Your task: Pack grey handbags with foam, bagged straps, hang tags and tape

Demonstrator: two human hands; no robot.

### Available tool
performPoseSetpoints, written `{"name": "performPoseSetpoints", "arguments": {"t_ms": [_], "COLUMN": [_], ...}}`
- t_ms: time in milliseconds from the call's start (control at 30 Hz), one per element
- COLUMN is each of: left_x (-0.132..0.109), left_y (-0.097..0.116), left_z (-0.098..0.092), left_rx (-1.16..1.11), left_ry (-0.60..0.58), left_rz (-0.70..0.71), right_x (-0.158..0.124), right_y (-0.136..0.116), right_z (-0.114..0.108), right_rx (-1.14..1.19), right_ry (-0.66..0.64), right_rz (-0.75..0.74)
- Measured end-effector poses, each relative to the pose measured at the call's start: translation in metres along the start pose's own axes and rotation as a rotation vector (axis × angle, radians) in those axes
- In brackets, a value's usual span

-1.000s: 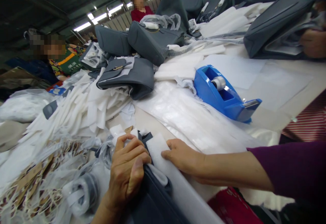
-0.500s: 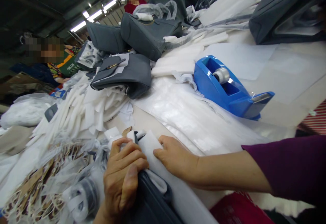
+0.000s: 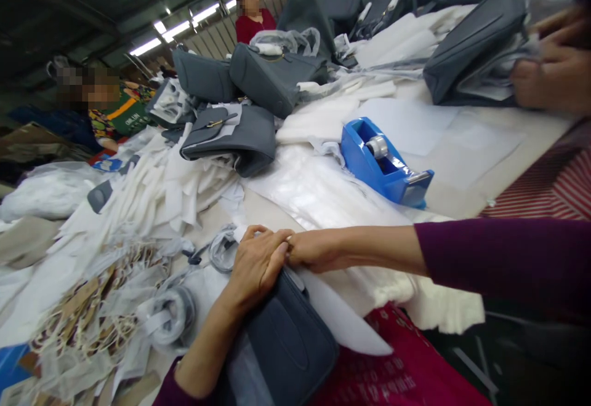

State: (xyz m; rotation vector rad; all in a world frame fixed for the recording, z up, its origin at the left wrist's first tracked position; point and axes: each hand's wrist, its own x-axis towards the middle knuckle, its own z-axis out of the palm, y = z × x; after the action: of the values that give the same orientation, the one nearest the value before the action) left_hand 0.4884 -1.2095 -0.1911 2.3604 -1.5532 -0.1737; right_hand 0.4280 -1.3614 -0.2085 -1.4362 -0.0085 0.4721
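Observation:
A dark blue-grey leather handbag [image 3: 295, 338] leans upright against my front. My left hand [image 3: 261, 264] is closed over its top edge, fingers bent down on the far side. Right beside it my right hand [image 3: 309, 250] is closed at the bag's upper edge, its fingertips hidden behind the left hand. From under the right hand a white foam sheet [image 3: 351, 323] runs down along the bag's side. Plastic-wrapped strap coils [image 3: 170, 317] lie left of the bag, and another wrapped coil [image 3: 224, 249] lies just beyond my left hand.
A blue tape dispenser [image 3: 383, 166] stands ahead on clear plastic bags [image 3: 318, 178]. Several grey handbags [image 3: 277, 74] fill the back. White foam strips [image 3: 143, 197] and tags with strings [image 3: 87, 307] spread leftward. At right, a co-worker's hand [image 3: 554, 67] touches a handbag [image 3: 480, 43].
My right hand has moved left, up against my left hand, which has turned palm down over the bag's top. More of the bag shows. A co-worker's hand has appeared at right.

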Motion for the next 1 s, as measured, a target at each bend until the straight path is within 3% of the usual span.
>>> {"name": "performPoseSetpoints", "arguments": {"t_ms": [100, 233, 367, 500, 667, 900, 1000], "left_x": [-0.003, -0.006, -0.007, -0.011, -0.014, -0.018, -0.02], "left_y": [-0.002, -0.003, -0.002, -0.003, -0.003, -0.007, -0.007], "left_z": [0.0, -0.002, -0.006, -0.01, -0.011, -0.008, -0.009], "left_rx": [0.018, 0.041, 0.04, -0.015, -0.071, -0.137, -0.118], "left_ry": [-0.022, -0.012, 0.026, 0.015, 0.034, 0.062, 0.061], "left_rz": [0.045, 0.095, 0.088, 0.118, 0.129, 0.111, 0.118], "right_x": [-0.046, -0.099, -0.109, -0.096, -0.079, -0.046, -0.04], "right_y": [0.003, 0.03, 0.05, 0.051, 0.045, 0.018, 0.011], "right_z": [-0.009, -0.012, 0.003, 0.022, 0.035, 0.045, 0.049], "right_rx": [-0.335, -0.786, -0.83, -0.618, -0.257, -0.596, -0.595], "right_ry": [0.008, 0.122, 0.114, 0.193, 0.356, 0.48, 0.468], "right_rz": [-0.11, -0.501, -0.627, -0.543, -0.204, -0.139, -0.135]}}
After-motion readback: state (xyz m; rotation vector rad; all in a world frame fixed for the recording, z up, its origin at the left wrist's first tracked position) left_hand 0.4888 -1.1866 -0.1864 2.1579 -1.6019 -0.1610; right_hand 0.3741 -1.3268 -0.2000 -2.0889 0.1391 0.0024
